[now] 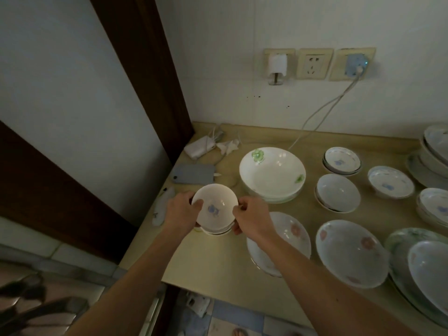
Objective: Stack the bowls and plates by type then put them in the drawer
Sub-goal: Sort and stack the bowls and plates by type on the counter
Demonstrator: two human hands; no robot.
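The head view looks down on a beige laminate table (pixel 218 258) set against a white wall, with a dark brown wooden door frame (pixel 145 76) at its left end. Largest of the crockery is the wide white bowl with green flower prints (pixel 272 174), which sits on other dishes toward the back. Nearer the front edge lie two shallow white bowls with pink flower prints, one (pixel 352 253) in plain sight and one (pixel 294 235) partly hidden under the right forearm. At the right edge, oval white platters (pixel 434 151) and further small blue-patterned bowls (pixel 390 181) stand in low piles. A grey phone (pixel 194 174) lies flat near the left end of the table, a white charger block (pixel 198 147) behind it. The small white bowl with a blue flower inside (pixel 214 208) is tilted toward the camera atop a short stack of similar bowls near the left front of the table. The left hand (pixel 180 210) pinches its left rim, thumb inside, and the right hand (pixel 251 220) pinches the right rim, so each grip is closed on that bowl. Three yellowed wall sockets (pixel 314 64) sit above.
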